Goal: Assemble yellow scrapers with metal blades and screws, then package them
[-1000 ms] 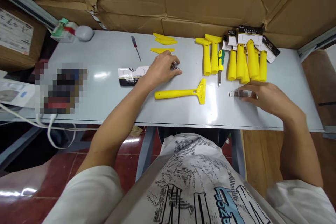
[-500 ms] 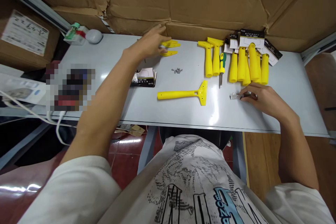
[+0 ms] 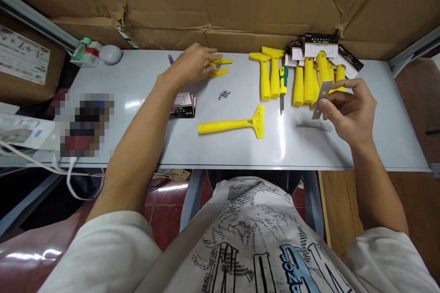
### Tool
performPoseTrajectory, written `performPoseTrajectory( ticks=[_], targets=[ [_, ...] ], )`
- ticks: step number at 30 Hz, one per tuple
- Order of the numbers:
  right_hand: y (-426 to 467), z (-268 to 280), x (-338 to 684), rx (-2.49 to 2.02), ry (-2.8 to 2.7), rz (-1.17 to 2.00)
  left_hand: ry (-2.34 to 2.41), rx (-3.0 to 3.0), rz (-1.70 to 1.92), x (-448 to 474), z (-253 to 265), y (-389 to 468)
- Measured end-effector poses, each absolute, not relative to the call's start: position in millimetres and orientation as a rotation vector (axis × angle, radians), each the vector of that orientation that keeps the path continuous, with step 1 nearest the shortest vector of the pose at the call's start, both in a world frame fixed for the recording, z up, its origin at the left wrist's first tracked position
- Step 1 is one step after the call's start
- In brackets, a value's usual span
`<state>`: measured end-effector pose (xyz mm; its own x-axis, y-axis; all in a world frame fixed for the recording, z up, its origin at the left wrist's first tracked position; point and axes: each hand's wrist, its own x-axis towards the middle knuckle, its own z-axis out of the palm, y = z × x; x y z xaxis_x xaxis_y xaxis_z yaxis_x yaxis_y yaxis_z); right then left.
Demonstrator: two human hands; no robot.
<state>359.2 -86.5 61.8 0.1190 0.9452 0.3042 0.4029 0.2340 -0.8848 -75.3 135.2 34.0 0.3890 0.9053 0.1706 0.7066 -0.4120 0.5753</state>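
My right hand (image 3: 354,107) is raised over the table's right side and pinches a flat grey metal blade (image 3: 322,95) with a hole in it, held tilted upright. Just below it a thin silver strip-like stack of blades (image 3: 309,123) lies on the table. My left hand (image 3: 196,65) reaches to the back of the table, fingers stretched apart over the left ends of small yellow plastic pieces (image 3: 219,73); its thumb is partly hidden. A yellow scraper handle (image 3: 225,125) lies crosswise at the front middle, its wide head to the right. Small screws (image 3: 224,94) sit in a pile behind it.
Two yellow scrapers (image 3: 274,73) and a green-yellow screwdriver (image 3: 283,82) lie right of centre. Several yellow-handled scrapers (image 3: 298,87) with black-and-white cards (image 3: 321,46) lie farther right. Printed cards (image 3: 184,104) lie by my left forearm. A cardboard wall (image 3: 240,4) borders the back.
My right hand has lifted a blade off the table, leaving the silver stack behind. My left hand stays at the yellow pieces, its fingers slightly lower over them. The view has shifted slightly.
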Motion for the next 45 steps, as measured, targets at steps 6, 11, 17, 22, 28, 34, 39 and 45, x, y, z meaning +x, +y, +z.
performPoseTrajectory(
  ticks=[6, 11, 17, 22, 28, 34, 39, 45],
  targets=[
    [-93.8, 60.6, 354.9, -1.312, -1.393, 0.744, 1.475, 2.388, 0.562, -163.9, 75.1, 36.4],
    [-94.0, 41.7, 358.7, -1.254, -1.334, 0.816, 1.612, 2.279, 0.634, -194.4, 29.5, -26.2],
    [-110.7, 51.0, 321.4, -1.298, -1.297, 0.907, 1.579, 2.257, 0.769, -155.7, 36.2, -29.9],
    [-135.0, 56.3, 291.4, -1.200, -1.208, 1.006, 1.334, 1.974, 1.397, -73.7, 56.3, -80.9],
    [-160.9, 52.5, 251.8, -1.106, -1.174, 1.082, 0.872, 1.523, 1.083, 40.9, 18.0, -154.5],
    [-201.7, 32.1, 233.8, -1.102, -1.127, 1.050, 0.871, 1.255, 1.135, 50.7, -3.0, -203.9],
    [-234.8, 12.8, 233.6, -1.133, -1.167, 0.940, 0.837, 1.300, 1.119, 50.1, -3.1, -225.8],
    [-249.8, 2.1, 237.7, -1.148, -1.065, 0.962, 0.869, 1.280, 1.215, 53.9, -6.4, -232.8]
  ],
)
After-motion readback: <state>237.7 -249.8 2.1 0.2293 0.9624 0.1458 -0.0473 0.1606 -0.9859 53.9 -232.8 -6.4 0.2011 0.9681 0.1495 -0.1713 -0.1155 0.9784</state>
